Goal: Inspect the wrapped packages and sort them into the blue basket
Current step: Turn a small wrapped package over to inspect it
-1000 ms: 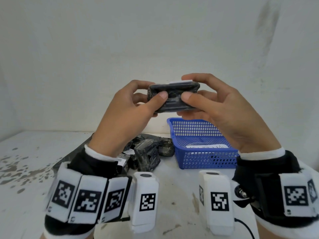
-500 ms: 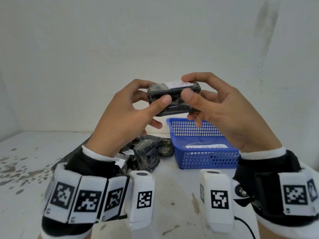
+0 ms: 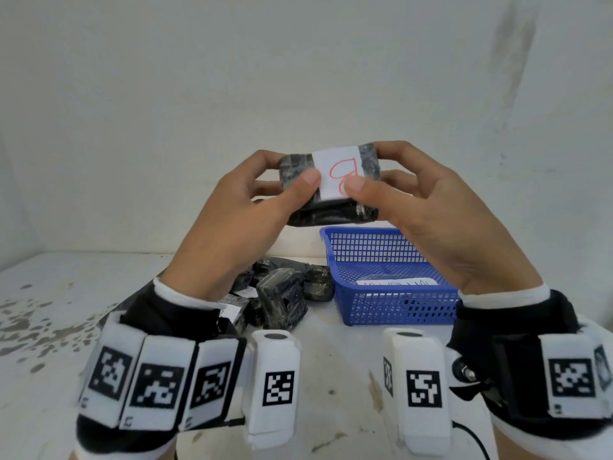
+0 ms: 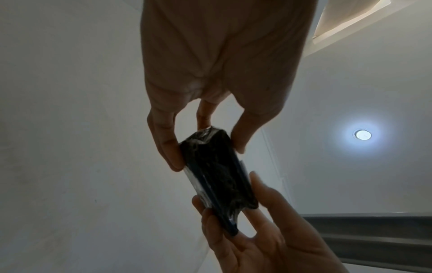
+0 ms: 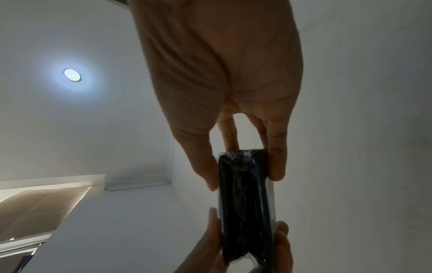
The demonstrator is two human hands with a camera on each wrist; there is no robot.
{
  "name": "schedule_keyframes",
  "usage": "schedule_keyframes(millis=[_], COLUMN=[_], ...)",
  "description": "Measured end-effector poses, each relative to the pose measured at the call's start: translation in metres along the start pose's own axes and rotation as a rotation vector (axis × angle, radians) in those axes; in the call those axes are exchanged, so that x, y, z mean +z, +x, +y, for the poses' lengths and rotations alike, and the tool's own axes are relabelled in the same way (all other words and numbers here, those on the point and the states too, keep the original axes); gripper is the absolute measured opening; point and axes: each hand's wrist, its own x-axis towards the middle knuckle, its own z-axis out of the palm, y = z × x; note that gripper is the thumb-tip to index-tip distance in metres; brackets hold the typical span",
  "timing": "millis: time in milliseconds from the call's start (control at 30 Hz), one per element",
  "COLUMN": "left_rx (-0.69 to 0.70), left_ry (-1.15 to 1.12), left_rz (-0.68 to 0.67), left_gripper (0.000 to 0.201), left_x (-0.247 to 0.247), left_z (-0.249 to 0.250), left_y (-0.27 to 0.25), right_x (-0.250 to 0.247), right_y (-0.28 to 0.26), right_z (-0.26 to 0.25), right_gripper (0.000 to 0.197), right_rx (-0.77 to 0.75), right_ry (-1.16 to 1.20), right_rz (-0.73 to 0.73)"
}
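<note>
Nearest the camera, both wrists carry white tag blocks (image 3: 278, 386) over black cuffs. Above them, the left hand (image 3: 232, 237) and right hand (image 3: 428, 227) hold one package (image 3: 331, 210) in the air between them, above the surface (image 3: 331, 360). Each grip is a pinch: thumb on the near face, fingers curled behind the far edge, one hand at each end. The package is black and film-wrapped; its white label (image 3: 335, 171), marked in red, faces the camera. On the surface below, a pile (image 3: 282, 297) of similar black packages lies just left of the basket (image 3: 391, 307). The blue basket holds a white slip (image 3: 396, 283). A white wall (image 3: 298, 78) stands behind.
</note>
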Motion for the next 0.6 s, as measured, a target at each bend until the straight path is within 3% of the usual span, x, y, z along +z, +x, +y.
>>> schedule_keyframes(millis=[300, 367, 467, 500, 600], left_rx=[0.036, 0.058, -0.004, -0.034, -0.030], left_ry=[-0.048, -0.047, -0.058, -0.109, -0.157], left_rz=[-0.005, -0.006, 0.041, 0.038, 0.007], left_gripper=[0.018, 0.025, 0.062, 0.063, 0.041], left_x=[-0.0010, 0.0000, 0.0021, 0.0028, 0.0034], left_z=[0.0031, 0.0039, 0.0035, 0.0037, 0.0051], left_y=[-0.0013, -0.0022, -0.0025, -0.0030, -0.0042], right_x=[0.0023, 0.0024, 0.0040, 0.0049, 0.0081], right_y=[-0.0020, -0.0018, -0.0010, -0.0007, -0.0013], right_z=[-0.0003, -0.0007, -0.0008, -0.0004, -0.0009], right_gripper=[0.028, 0.025, 0.013, 0.012, 0.008], right_rx=[-0.036, -0.032, -0.006, 0.002, 0.001], right_ry=[0.031, 0.042, 0.084, 0.089, 0.041], right_rz=[-0.011, -0.010, 0.021, 0.026, 0.002])
